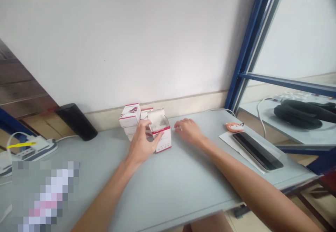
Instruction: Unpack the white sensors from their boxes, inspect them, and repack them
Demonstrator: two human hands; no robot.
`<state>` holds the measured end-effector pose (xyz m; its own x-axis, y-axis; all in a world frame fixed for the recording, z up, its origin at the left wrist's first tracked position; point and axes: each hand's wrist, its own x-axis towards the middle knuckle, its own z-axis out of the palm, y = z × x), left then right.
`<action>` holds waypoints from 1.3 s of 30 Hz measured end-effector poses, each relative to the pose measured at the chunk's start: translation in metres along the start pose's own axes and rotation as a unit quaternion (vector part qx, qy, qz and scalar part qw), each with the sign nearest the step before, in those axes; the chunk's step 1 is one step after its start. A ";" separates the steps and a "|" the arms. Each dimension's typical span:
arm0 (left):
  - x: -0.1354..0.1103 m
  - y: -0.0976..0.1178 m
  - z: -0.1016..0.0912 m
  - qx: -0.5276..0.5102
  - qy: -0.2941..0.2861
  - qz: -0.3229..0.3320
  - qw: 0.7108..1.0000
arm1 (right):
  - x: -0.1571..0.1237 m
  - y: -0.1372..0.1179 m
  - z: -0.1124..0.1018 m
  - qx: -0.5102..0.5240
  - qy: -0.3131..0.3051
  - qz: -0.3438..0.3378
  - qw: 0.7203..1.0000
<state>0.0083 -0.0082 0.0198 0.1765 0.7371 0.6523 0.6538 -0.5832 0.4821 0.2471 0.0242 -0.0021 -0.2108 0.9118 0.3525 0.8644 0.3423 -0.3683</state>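
My left hand (143, 142) grips a small white cardboard box (164, 141) with red edges, thumb on its front and fingers at its left side. The box stands upright on the grey table with its top flap raised, and something clear or pale shows inside. Just right of it, my right hand (189, 130) rests low over the table with fingers curled together. A tiny whitish bit shows at its fingertips, too small to name. Behind my left hand are stacked similar white boxes (130, 116), partly hidden by it.
A black cylinder (76, 121) leans near the wall at left, beside a power strip (31, 151) with cables. To the right lie an orange animal-shaped object (234, 127), a white paper (228, 140) and a dark phone-like slab (257, 151). A blue frame (243, 60) rises behind.
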 end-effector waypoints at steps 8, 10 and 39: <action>-0.010 0.010 0.013 0.036 0.065 0.100 0.992 | -0.022 -0.043 -0.051 0.107 0.290 -0.240 0.920; -0.011 0.011 0.015 0.027 0.071 0.115 0.990 | -0.026 -0.052 -0.046 0.053 0.239 -0.279 0.928; -0.012 0.009 0.016 0.145 0.059 0.119 0.980 | 0.004 0.020 -0.017 0.055 0.028 0.086 0.994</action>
<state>0.0237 -0.0165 0.0069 0.2737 0.5376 0.7975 0.7894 -0.5993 0.1330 0.2714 0.0313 0.0063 -0.0367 0.9461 0.3219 0.8298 0.2083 -0.5177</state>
